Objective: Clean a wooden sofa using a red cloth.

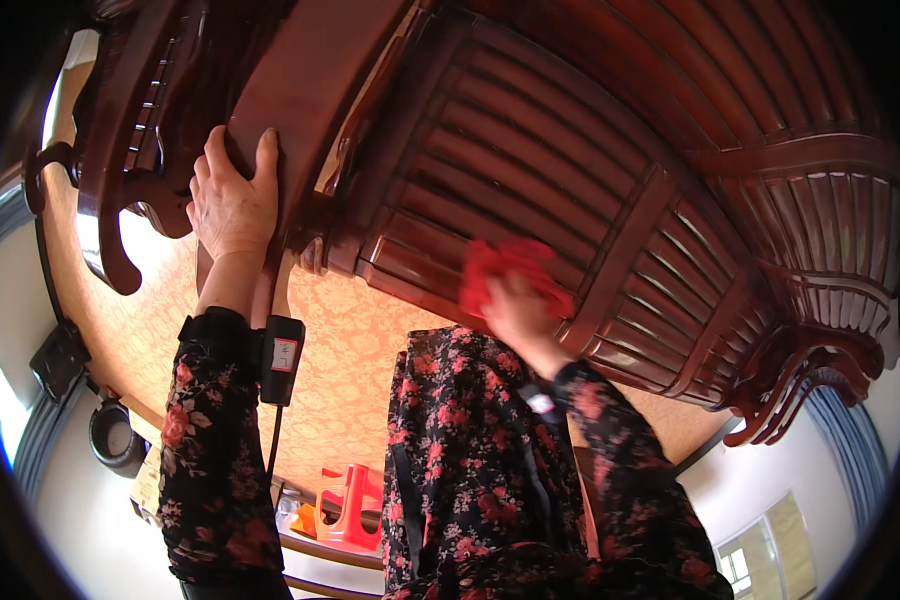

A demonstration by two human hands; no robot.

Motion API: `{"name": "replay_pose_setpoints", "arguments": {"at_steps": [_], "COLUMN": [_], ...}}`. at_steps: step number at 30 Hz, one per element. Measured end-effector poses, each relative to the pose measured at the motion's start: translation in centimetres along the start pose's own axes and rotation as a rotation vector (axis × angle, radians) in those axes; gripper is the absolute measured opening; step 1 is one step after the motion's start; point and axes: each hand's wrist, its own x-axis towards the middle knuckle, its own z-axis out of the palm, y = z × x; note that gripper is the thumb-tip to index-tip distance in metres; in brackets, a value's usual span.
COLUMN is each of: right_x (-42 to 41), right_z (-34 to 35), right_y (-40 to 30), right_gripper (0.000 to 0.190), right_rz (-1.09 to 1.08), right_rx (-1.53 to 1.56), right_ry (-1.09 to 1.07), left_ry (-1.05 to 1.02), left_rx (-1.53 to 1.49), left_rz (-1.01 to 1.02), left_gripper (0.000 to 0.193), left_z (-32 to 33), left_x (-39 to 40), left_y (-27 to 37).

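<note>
My left hand (232, 195) rests on the flat armrest (296, 82) of a dark red wooden bench, thumb and fingers spread over its edge. A crumpled red cloth (521, 262) lies under my right hand (521, 307), pressed on the slatted wooden seat (525, 165) near its front edge. My right hand looks slightly blurred. The curved slatted backrest (727, 67) rises beyond the seat. A black device with a label (281, 360) is strapped at my left wrist.
Another carved wooden armrest (112, 195) stands at the left. A red plastic stool (349, 510) is at the lower middle, beside an orange item (304, 519). A tyre (116, 439) and a cardboard box (146, 480) sit lower left. Blue curtains (847, 442) hang at the right.
</note>
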Motion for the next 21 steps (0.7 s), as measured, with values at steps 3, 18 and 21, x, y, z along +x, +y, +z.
{"name": "replay_pose_setpoints", "arguments": {"at_steps": [3,18,21], "right_x": [5.8,-14.2,-10.9], "right_z": [2.9,0.3,0.8], "right_y": [-8.8,12.0,9.3], "right_gripper": [0.038,0.028,0.024], "right_rz": [-0.266,-0.286,-0.229], "right_rx": [0.010,-0.340,-0.226], "right_ry": [0.122,-0.328,-0.285], "left_ry": [0.029,0.047,0.059], "left_rx": [-0.028,-0.047,-0.059], "left_rz": [0.027,0.036,0.035], "left_gripper": [0.068,0.072,0.072], "left_z": [0.0,0.4,0.8], "left_x": [0.4,0.7,0.8], "left_y": [0.5,-1.0,-1.2]}}
